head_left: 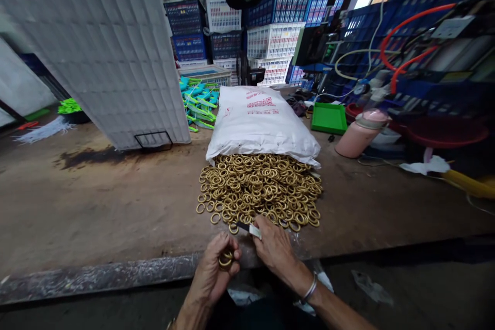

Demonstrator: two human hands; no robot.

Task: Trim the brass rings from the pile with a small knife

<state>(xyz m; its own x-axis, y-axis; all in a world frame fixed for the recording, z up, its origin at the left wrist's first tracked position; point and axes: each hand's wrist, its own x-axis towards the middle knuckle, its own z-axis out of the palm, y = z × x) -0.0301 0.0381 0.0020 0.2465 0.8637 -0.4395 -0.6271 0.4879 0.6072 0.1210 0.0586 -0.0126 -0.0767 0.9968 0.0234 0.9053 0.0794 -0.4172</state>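
My left hand [219,263] is curled closed around a few brass-coloured rings [226,258] above the table's front edge. My right hand [273,242] grips what looks like a small knife [249,229] with a white handle and a dark, flat blade. The blade points left, close to the nearest rings of the pile [263,185]. Many loose gold-toned rings make up this pile, which spreads out from the open mouth of a white woven sack [259,118] with red print. A bracelet circles my right wrist.
A tall pale padded panel [116,62] stands at the left on the brown table [96,211]. Green and teal plastic pieces [199,100] lie behind it. At the right are a green tray [328,118] and a pink bottle [361,134]. Stacked crates [274,41] fill the back.
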